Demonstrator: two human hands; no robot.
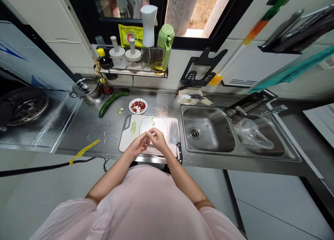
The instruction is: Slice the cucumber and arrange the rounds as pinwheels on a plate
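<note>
My left hand [138, 145] and my right hand [158, 139] meet with their fingertips together above a white oval plate [153, 127], which lies on a white cutting board [127, 140]. Whatever the fingertips pinch is too small to make out. A short stack of cucumber slices [133, 127] lies left of the hands, and a thin green curl of cucumber [152, 121] sits on the plate. A cleaver [174, 135] lies along the board's right side. Beyond the board are a cut cucumber [112, 103], loose slices [120, 111], and a small plate of chopped red pieces [138, 106].
A steel pot [87, 90] and a gas burner [23, 104] stand to the left. To the right is a double steel sink [208, 129] holding a plastic bag [253, 134]. Bottles and jars line a shelf [133, 71] under the window. A yellow strip [84, 151] lies at the counter's front edge.
</note>
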